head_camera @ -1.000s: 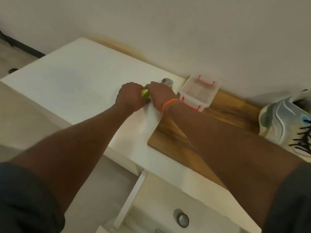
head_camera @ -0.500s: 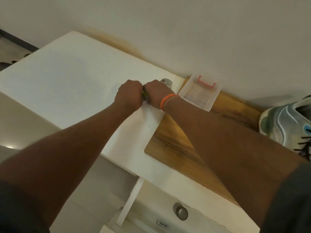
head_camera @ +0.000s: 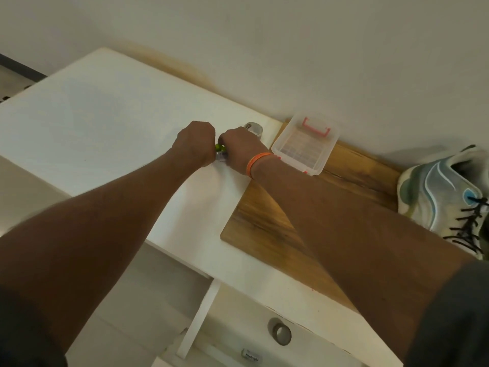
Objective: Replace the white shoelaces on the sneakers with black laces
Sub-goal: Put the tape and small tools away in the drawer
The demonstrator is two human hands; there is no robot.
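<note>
One sneaker (head_camera: 447,197) at the tabletop's (head_camera: 105,123) right edge already black-laced; both fists, left hand (head_camera: 194,144) and right hand (head_camera: 239,148), clamped on a small green object (head_camera: 219,147); second sneaker unseen.

Your white table (head_camera: 105,123) runs along the wall. On its right half lies a wooden board (head_camera: 267,229), carrying a clear plastic box (head_camera: 304,147) with red clips and a pale sneaker (head_camera: 439,192) laced in black at the far right.
</note>
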